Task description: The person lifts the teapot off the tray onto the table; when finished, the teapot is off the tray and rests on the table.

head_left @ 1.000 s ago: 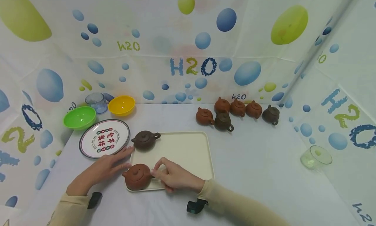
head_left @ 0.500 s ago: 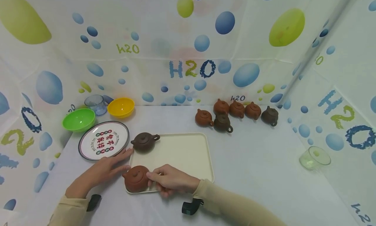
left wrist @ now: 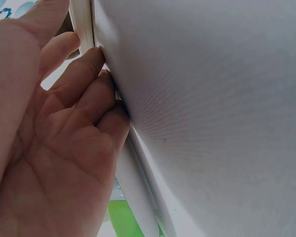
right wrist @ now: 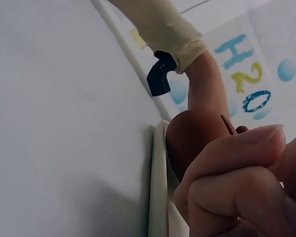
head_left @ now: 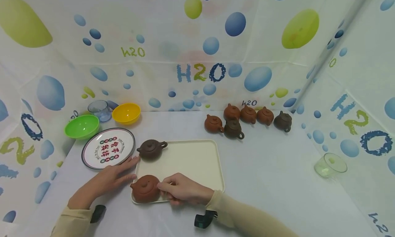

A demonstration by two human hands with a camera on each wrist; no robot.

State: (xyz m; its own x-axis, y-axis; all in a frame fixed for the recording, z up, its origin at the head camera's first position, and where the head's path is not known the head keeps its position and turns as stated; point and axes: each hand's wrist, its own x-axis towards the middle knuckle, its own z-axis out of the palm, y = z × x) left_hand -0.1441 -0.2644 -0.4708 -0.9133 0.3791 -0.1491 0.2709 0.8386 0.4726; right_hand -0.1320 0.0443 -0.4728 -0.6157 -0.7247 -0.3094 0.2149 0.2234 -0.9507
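Note:
A reddish-brown clay teapot (head_left: 145, 189) sits at the near left corner of a cream tray (head_left: 191, 165), its spout toward the left. My right hand (head_left: 182, 189) pinches the teapot's handle between thumb and curled fingers, which hide most of it; the right wrist view shows the teapot's round body (right wrist: 193, 136) beyond the fingers. Along the tray's left edge rests my left hand (head_left: 109, 180), its fingers extended and its fingertips at the rim. In the left wrist view, that palm (left wrist: 59, 153) is turned toward the camera. A dark brown teapot (head_left: 151, 149) stands at the tray's far left corner.
Left of the tray lies a printed plate (head_left: 92, 151), with a green bowl (head_left: 81, 126), a blue glass (head_left: 100, 110) and a yellow bowl (head_left: 126, 113) behind. Several teapots (head_left: 248, 114) cluster at the back right. A greenish glass (head_left: 330, 165) stands far right.
The right hand's raised index finger has curled down at the handle. The reddish-brown teapot has shifted slightly on the tray, lately a little to the right. The left hand stays in place.

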